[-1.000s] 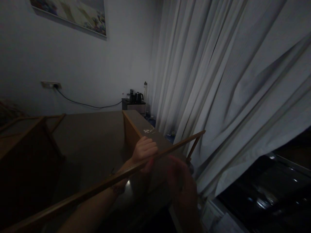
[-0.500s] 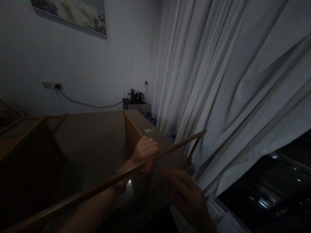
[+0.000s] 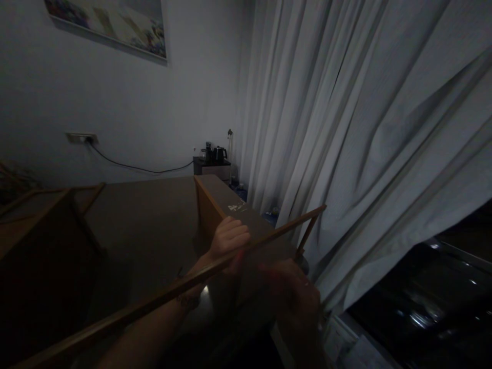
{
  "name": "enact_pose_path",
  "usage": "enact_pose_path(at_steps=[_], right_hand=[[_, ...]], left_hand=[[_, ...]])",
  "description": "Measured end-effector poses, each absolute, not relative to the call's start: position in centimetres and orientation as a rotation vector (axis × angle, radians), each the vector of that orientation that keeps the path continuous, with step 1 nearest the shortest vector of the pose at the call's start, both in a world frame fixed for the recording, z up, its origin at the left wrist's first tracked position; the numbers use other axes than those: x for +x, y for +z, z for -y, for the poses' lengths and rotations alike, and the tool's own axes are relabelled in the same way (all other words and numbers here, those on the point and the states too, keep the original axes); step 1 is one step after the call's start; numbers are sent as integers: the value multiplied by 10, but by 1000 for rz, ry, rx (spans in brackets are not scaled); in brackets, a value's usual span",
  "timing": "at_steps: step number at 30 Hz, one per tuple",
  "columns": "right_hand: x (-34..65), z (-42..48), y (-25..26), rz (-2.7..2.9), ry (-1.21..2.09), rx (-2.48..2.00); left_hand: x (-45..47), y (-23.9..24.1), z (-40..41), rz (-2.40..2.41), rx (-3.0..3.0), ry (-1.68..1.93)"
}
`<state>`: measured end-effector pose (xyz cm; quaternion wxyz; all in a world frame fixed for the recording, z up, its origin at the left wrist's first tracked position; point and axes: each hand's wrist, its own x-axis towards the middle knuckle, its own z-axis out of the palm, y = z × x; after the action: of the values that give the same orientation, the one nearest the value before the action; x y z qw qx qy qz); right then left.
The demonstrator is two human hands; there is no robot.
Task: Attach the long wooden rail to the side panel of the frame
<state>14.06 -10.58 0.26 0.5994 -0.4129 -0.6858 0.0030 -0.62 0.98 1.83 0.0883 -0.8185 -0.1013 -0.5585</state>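
The room is dim. A wooden piece of furniture (image 3: 154,220) lies on its side, with brown panels and thin rails. My left hand (image 3: 229,237) is curled over the edge of an upright side panel (image 3: 215,205), its fingers wrapped round it. A long thin wooden rail (image 3: 246,246) runs slantwise in front of that hand. My right hand (image 3: 294,294) hovers lower right, dark and blurred, near the panel's lower end and a short strut (image 3: 306,234). I cannot tell whether it holds anything.
Long white curtains (image 3: 346,128) hang on the right. A small stand with a kettle (image 3: 215,156) sits in the far corner, and a cable (image 3: 134,165) runs from a wall socket. A picture (image 3: 111,23) hangs at top left. Dark objects lie at lower right.
My right hand has shifted a little up and towards the panel and is now blurred. My left hand keeps its grip on the panel's edge.
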Motion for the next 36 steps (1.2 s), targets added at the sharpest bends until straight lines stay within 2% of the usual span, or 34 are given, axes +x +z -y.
enact_pose_path(at_steps=[4,8,12,18,20,22,26,28,32,36], right_hand=[[133,102,-2,1325,468,-974],[132,103,-6,1259,578,-928],[133,108,-8,1314,409,-985],[142,104,-13,1637,-186,-946],[143,102,-13,1706,-248,-904],[140,103,-14,1690,-97,-930],[122,112,-14,1393,566,-986],[114,115,-13,1242,778,-974],[106,116,-12,1111,898,-947],[112,113,-15,1217,751,-921]], left_hand=[[-5,15,-15,299,-2438,-1630],[-5,16,-15,284,-2419,-1633],[-7,22,-9,307,-2407,-1612],[-8,23,-6,338,-2421,-1607],[-7,20,-9,317,-2413,-1623],[-6,18,-12,297,-2424,-1611],[-7,18,-12,319,-2450,-1589],[-8,18,-11,360,-2462,-1573],[-9,21,-6,403,-2474,-1561],[-8,23,-4,424,-2496,-1558]])
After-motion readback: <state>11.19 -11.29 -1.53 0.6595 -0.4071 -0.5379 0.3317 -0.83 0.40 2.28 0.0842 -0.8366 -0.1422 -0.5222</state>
